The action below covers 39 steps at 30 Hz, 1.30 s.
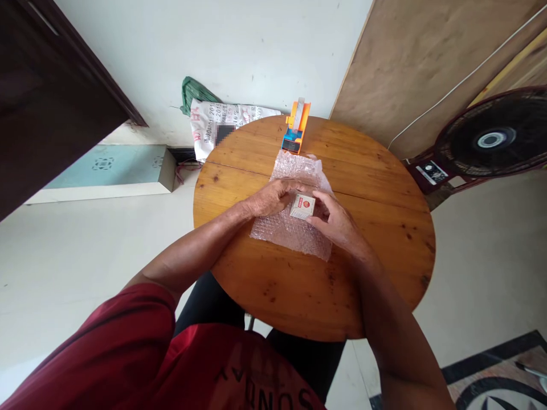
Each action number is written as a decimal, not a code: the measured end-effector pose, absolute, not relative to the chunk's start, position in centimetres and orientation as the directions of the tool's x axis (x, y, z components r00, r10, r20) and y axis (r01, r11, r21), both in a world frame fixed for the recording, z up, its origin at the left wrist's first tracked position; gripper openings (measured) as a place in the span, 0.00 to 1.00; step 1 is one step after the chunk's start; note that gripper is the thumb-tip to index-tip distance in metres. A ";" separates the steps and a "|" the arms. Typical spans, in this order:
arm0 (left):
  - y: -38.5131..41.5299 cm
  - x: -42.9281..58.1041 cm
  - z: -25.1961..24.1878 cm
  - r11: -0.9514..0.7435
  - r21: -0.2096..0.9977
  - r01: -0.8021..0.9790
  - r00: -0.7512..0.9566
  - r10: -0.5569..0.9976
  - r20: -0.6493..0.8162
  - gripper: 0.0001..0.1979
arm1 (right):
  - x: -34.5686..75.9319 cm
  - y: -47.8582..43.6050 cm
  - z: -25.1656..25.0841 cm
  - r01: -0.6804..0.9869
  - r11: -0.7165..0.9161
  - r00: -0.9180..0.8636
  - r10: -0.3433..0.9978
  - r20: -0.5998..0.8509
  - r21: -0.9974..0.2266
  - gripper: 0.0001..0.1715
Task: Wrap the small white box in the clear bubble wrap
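Observation:
A small white box (302, 206) with a red emblem on its top sits on a sheet of clear bubble wrap (294, 236), roughly at the sheet's middle. My right hand (337, 222) grips the box from the right, its fingers at the far corner and its thumb at the near side. Just behind and left of the box is my left hand (273, 198), its fingers stretched out over the bubble wrap. Whether its fingertips touch the box I cannot tell. Beyond the wrap's far edge stands an orange and blue tape dispenser (296, 128) with a roll of clear tape.
All this rests on a round wooden table (384, 228). Behind it, a printed white sack (226, 122) and a green bag (196, 95) lean against the wall. To the right stands a black fan (491, 136); a long pale box (106, 171) lies on the floor at left.

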State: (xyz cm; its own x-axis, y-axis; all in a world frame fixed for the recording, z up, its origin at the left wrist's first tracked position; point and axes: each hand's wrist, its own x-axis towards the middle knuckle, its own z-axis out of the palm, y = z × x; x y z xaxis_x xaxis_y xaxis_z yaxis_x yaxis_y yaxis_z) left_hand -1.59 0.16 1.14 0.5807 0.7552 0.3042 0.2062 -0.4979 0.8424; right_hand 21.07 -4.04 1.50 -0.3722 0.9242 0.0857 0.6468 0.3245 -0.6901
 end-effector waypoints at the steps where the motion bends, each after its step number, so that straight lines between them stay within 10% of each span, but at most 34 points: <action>1: 0.1 -1.6 1.1 -0.486 0.851 0.199 0.580 0.758 0.297 0.22 | 21.0 -4.1 1.6 0.656 0.316 -0.364 0.928 0.080 -0.685 0.37; 39: -1.1 -1.7 2.4 -0.375 0.900 0.222 0.676 0.725 0.135 0.21 | 21.9 -4.2 2.3 0.655 0.243 -0.291 0.955 0.058 -0.715 0.34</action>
